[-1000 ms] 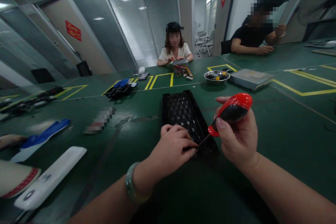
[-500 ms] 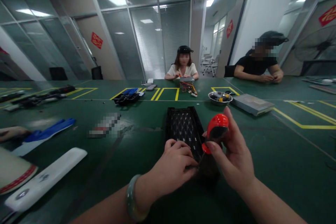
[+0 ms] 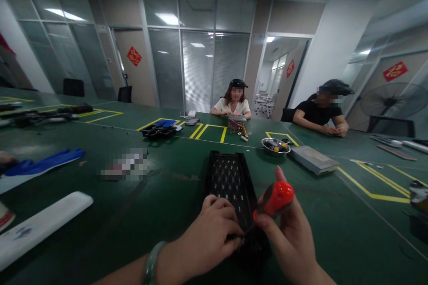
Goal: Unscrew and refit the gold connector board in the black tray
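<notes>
The view has tilted up; the right hand (image 3: pixel 287 242) stays clamped on a red-handled screwdriver (image 3: pixel 276 198), its tip by the left hand (image 3: pixel 209 231), which lies curled on a black perforated tray (image 3: pixel 230 187) on the green bench (image 3: pixel 334 231), its grip unclear.

A green workbench (image 3: pixel 337 236) marked with yellow tape carries a black perforated tray (image 3: pixel 230 182) at 12 o'clock, a steel bowl (image 3: pixel 276 146) and grey metal drive (image 3: pixel 313 159) near 1 o'clock, a blue glove (image 3: pixel 43 162) at 10 o'clock, and a long white pad (image 3: pixel 40 227) at 8 o'clock.
</notes>
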`<control>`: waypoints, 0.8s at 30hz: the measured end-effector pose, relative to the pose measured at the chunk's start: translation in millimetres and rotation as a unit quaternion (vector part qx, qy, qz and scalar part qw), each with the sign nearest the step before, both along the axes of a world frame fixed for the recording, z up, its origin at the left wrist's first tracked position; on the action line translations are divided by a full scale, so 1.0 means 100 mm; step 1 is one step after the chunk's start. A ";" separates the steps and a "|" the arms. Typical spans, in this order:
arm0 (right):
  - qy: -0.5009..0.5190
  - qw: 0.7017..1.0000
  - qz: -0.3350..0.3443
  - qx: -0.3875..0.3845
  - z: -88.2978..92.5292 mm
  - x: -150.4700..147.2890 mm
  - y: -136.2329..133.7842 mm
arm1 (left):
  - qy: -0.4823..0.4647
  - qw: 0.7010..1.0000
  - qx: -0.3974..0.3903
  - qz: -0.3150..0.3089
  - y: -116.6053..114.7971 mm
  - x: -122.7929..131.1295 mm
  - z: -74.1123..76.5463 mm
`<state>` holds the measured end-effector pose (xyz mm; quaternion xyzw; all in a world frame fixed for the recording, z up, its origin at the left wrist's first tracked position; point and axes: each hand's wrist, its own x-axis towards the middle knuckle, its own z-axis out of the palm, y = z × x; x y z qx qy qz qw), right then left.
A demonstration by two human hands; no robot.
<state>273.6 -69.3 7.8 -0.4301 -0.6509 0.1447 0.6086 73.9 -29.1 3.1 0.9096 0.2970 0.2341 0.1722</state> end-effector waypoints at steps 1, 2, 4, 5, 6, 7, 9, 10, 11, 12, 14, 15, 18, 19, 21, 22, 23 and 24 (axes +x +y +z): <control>-0.005 1.000 -0.005 -0.010 0.00 0.00 0.00 | -0.003 1.000 0.000 0.004 0.00 0.00 -0.01; -0.010 1.000 -0.008 -0.019 0.00 0.00 0.00 | -0.006 1.000 0.000 0.009 0.00 0.01 -0.01; -0.014 1.000 -0.012 -0.023 0.03 -0.01 0.00 | -0.012 1.000 -0.002 0.018 0.00 0.02 -0.02; -0.012 1.000 -0.012 -0.022 0.04 -0.02 0.00 | -0.014 1.000 -0.003 0.021 0.00 0.02 -0.03; -0.007 1.000 -0.011 -0.019 0.06 -0.03 0.00 | -0.014 1.000 -0.003 0.023 0.01 0.03 -0.03; 0.000 1.000 -0.010 -0.017 0.07 -0.04 0.00 | -0.014 1.000 -0.001 0.024 0.01 0.03 -0.03; 0.005 1.000 -0.007 -0.007 0.07 -0.04 0.01 | -0.013 1.000 0.003 0.027 0.01 0.03 -0.04; 0.004 1.000 -0.005 -0.004 0.06 -0.04 0.01 | -0.010 1.000 0.003 0.027 0.01 0.03 -0.04; 0.001 1.000 -0.002 -0.001 0.04 -0.03 0.02 | -0.007 1.000 0.002 0.027 0.01 0.03 -0.04; -0.003 1.000 0.003 0.000 0.03 -0.02 0.02 | -0.004 1.000 0.001 0.028 0.01 0.03 -0.04; -0.006 1.000 0.010 -0.001 -0.01 0.00 0.02 | 0.000 0.999 0.000 0.033 0.01 0.03 -0.03; -0.006 1.000 0.010 -0.003 -0.02 0.01 0.02 | 0.000 0.999 0.000 0.038 0.00 0.03 -0.02; -0.007 1.000 0.008 -0.005 -0.05 0.02 0.00 | -0.004 0.999 -0.010 0.044 0.00 0.03 -0.01; -0.007 1.000 0.006 -0.004 -0.06 0.02 0.00 | -0.006 0.999 -0.017 0.044 0.00 0.03 0.00; -0.005 1.000 0.006 -0.003 -0.06 0.01 -0.01 | -0.014 0.999 -0.029 0.044 0.00 0.03 0.00; -0.004 1.000 0.005 -0.002 -0.06 0.01 -0.02 | -0.019 0.998 -0.033 0.043 0.00 0.03 0.00; -0.001 1.000 0.005 -0.002 -0.06 0.01 -0.02 | -0.024 0.998 -0.037 0.042 -0.01 0.03 0.00; 0.000 1.000 0.005 -0.001 -0.05 0.00 -0.02 | -0.027 0.998 -0.038 0.040 -0.01 0.03 0.00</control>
